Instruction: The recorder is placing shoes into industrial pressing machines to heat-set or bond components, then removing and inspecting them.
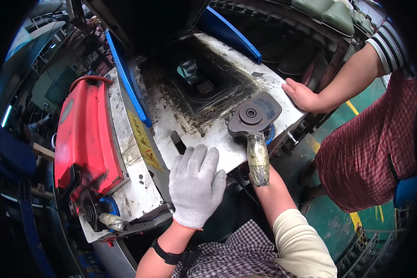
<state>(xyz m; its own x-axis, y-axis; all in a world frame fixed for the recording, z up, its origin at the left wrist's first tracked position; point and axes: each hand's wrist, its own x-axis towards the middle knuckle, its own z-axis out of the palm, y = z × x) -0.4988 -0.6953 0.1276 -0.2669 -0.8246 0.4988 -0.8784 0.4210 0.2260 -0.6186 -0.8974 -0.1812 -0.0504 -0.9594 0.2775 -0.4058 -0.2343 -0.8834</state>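
My left hand (195, 183), in a pale knitted glove, is open, its fingers stretched over the front edge of a worn white machine top (208, 150). A small dark slot (177, 142) lies just ahead of its fingertips; nothing is in the hand. To its right, a dark metal latch plate (259, 112) with a round hub sits on the top. A handle wrapped in yellowish tape (258, 160) points from the plate toward me. My right forearm (274, 192) reaches in beneath that handle, and the right hand itself is hidden behind handle and machine edge.
A co-worker's hand (302, 95) rests on the machine's right edge. Beyond lies a dark, grimy recess (201, 95) between blue bars (129, 83). A red cover (88, 139) with a second taped handle (114, 221) stands left. Green molded pieces (338, 17) fill a rack, upper right.
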